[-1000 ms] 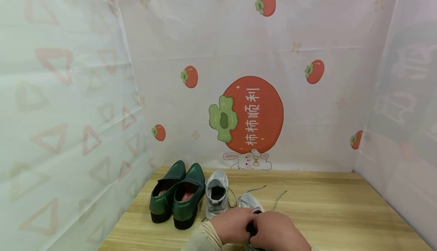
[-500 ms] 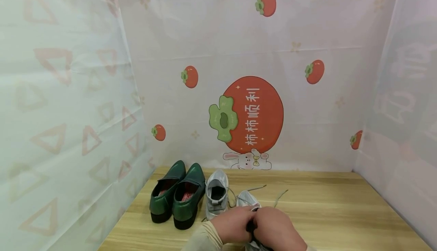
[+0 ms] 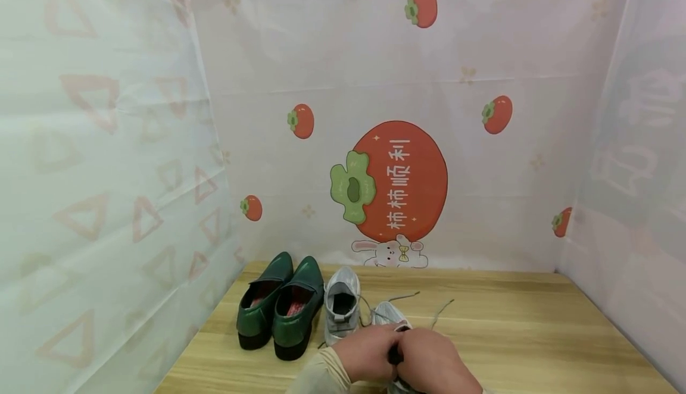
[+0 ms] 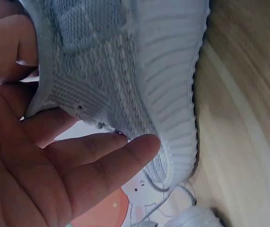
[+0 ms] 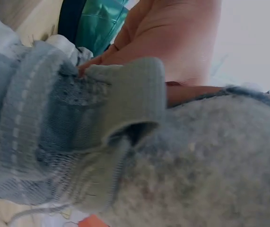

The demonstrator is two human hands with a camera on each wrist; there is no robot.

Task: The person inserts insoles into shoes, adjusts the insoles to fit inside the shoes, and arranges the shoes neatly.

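Observation:
A pale grey knit sneaker (image 3: 387,312) stands at the front of the wooden surface, mostly hidden under both hands in the head view. My left hand (image 3: 370,351) holds its collar from the left side. In the left wrist view, the lower fingers (image 4: 116,172) of that hand stretch along the knit upper (image 4: 101,80). My right hand (image 3: 436,358) curls down at the shoe opening, its fingertips hidden. The right wrist view shows the heel pull tab (image 5: 135,94) close up, beside a fuzzy grey piece (image 5: 210,156) with a dark edge.
The matching grey sneaker (image 3: 342,305) stands just left of the hands. Further left is a pair of green loafers (image 3: 296,313). Loose shoelaces (image 3: 442,310) trail over the wooden surface (image 3: 514,322). Printed cloth walls (image 3: 514,174) enclose the back and sides.
Both hands stay at the sneaker's opening, shifting only slightly. The head view has tilted a little, and the near sneaker has turned slightly under the hands.

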